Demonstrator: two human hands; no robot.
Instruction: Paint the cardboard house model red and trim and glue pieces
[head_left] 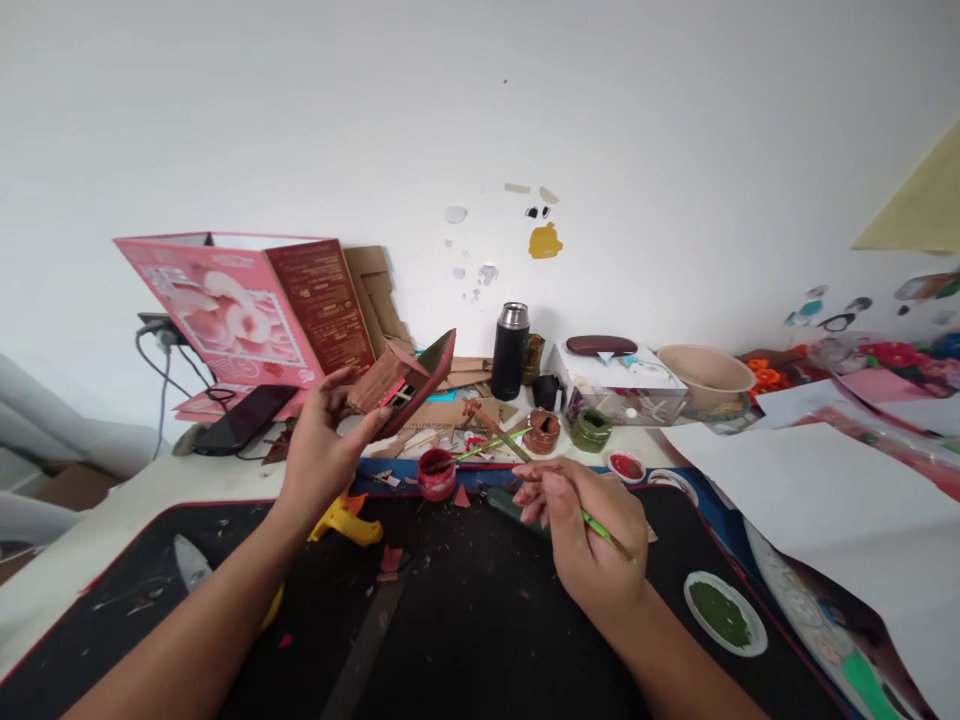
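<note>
I see my left hand (322, 445) lift a small cardboard house (405, 380) off the tabletop (112, 500), its grip grasping the base, tilted so the roof faces me; my right hand (585, 535) pinches a green paintbrush (604, 530) low above the black mat (465, 620), near the red paint pot (436, 473).

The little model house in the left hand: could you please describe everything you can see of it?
The model house looks like cardboard or thin wood, painted reddish-brown, with ribbed walls, a small window opening, and a flat roof panel edged pink with a greenish underside. It is held tilted above the black mat, clear of the table, pinched by the left hand. Nothing else touches it.
</note>
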